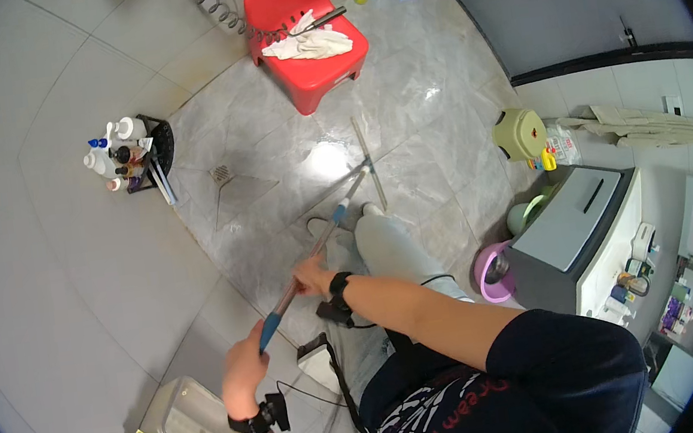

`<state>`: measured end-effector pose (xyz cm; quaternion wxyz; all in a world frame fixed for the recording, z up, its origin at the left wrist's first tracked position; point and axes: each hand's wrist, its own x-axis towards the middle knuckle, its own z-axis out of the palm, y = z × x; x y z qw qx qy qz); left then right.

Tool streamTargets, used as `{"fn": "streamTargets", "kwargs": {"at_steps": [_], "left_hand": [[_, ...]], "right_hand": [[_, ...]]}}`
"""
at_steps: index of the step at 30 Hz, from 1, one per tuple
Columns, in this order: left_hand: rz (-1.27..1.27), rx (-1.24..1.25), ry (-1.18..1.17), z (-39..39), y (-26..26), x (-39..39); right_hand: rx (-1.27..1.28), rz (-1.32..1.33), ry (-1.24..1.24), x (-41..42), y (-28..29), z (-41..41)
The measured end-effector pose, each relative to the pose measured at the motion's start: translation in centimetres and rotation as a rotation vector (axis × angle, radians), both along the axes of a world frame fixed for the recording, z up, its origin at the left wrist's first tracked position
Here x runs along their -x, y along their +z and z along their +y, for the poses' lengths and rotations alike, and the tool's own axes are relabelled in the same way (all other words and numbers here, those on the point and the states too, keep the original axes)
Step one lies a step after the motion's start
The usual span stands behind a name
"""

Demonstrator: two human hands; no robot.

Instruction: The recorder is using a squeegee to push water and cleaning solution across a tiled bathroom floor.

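I hold a floor squeegee [326,235] by its long pole, which runs slantwise across the view. My left hand [244,362] grips the top end by a blue sleeve. Further down the pole, my right hand [313,276] is closed around the shaft. The thin squeegee blade [358,134] lies on the wet grey tiled floor [395,87], just beyond my feet. A bright light reflection shows on the tiles left of the blade. Each wrist carries a black strap with a small device.
A red plastic chair [316,77] holds a white cloth [316,45]. Bottles crowd a black corner shelf [163,141] at left, near a floor drain [221,175]. At right stand a green stool [518,134], a pink basin [486,274] and a grey cabinet [567,215]. A lidded plastic box [193,423] sits lower left.
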<state>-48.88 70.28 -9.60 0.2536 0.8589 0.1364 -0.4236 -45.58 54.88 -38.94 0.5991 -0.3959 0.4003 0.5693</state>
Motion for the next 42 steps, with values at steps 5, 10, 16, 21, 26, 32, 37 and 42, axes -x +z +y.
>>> {"fn": "streamTargets", "kwargs": {"at_steps": [5, 10, 16, 21, 26, 32, 37, 42], "left_hand": [[-0.063, -0.181, -0.012, 1.3, 6.3, 2.3], [0.012, -0.361, 0.063, 0.5, 9.4, 3.3], [-0.068, -0.328, 0.110, -4.6, 10.3, 1.2], [-0.059, -0.374, 0.083, -13.5, 12.6, -4.2], [-0.037, -0.329, 0.118, -25.0, 14.4, -10.2], [-0.315, 0.011, -0.041, -38.2, 11.8, -15.3], [-0.370, 0.213, -0.100, -45.8, 8.1, -19.6], [-0.377, 1.022, 0.241, -47.2, 4.4, -23.9]], "right_hand": [[-0.171, 0.159, 0.016, 3.2, 3.3, 6.0], [-0.182, 0.177, 0.126, 3.0, 6.3, 9.3], [-0.319, 0.236, 0.074, -0.4, 8.9, 3.3], [-0.358, 0.240, -0.015, -4.6, 10.3, -3.8], [-0.369, 0.185, 0.082, -9.3, 11.4, -13.1], [-0.416, -0.001, 0.324, -19.1, 19.5, -30.3], [-0.521, -0.076, 0.671, -24.6, 25.6, -41.3], [-0.455, -0.016, 0.455, -28.9, 27.5, -49.0]]}}
